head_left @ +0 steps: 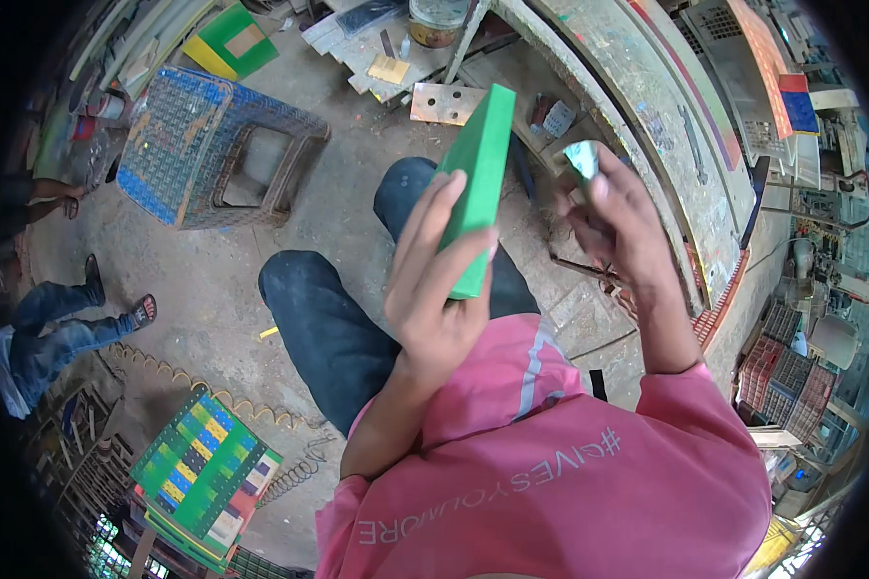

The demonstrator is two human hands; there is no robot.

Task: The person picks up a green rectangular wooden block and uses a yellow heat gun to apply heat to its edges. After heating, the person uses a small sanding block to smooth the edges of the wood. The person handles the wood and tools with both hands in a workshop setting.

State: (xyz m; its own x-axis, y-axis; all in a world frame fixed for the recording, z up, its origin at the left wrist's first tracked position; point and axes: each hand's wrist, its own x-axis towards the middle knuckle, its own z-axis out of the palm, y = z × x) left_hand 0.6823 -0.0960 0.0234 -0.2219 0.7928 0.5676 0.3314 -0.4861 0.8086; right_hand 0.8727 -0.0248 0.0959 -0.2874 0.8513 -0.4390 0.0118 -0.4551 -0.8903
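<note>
My left hand (433,289) is closed round the lower part of a flat green board (486,169), fingers on one face and its narrow edge turned up to me. The board is held up above my knees, tilted. To the right, my right hand (628,217) pinches a small folded piece (581,157), whitish and green on the side I see; what it is made of I cannot make out. It is apart from the board, and some of the right fingers are blurred.
A blue and brown plastic crate (188,145) stands at the far left. Near left lies a stack of colourful panels (203,463) beside a coiled hose (299,463). A long paint-spotted bench (637,106) curves along the right, a wrench (693,145) on it. Another person's legs (77,323) show at left.
</note>
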